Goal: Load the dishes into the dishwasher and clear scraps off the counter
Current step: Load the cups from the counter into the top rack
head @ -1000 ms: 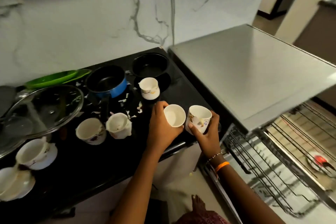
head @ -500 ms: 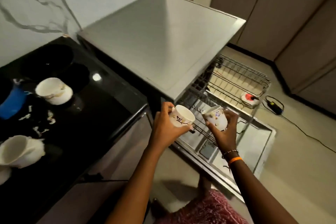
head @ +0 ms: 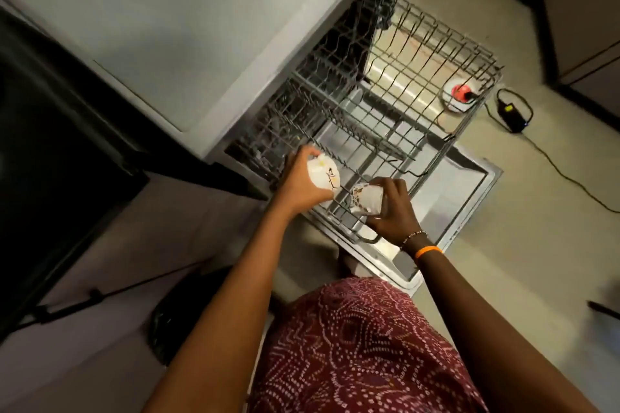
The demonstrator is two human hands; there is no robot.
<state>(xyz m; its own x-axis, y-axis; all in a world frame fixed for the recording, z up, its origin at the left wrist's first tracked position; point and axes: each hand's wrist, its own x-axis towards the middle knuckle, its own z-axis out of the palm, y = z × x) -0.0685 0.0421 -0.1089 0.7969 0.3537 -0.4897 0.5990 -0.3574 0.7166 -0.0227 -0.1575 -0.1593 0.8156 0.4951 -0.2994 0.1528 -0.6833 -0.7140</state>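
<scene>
Over the rack (head: 385,117) now, off the counter: left hand (head: 298,183) gripping white cup (head: 323,174), right hand (head: 391,208) clasping patterned cup (head: 365,199).

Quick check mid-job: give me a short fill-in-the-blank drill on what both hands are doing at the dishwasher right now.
1. Each hand holds one white ____ over the rack.
2. The orange wristband sits on the ____ arm.
3. The left hand grips the cup with dark line markings; the right hand grips the cup with a ____ pattern.
4. The dishwasher door lies ____.

Missing words: cup; right; floral; open
</scene>
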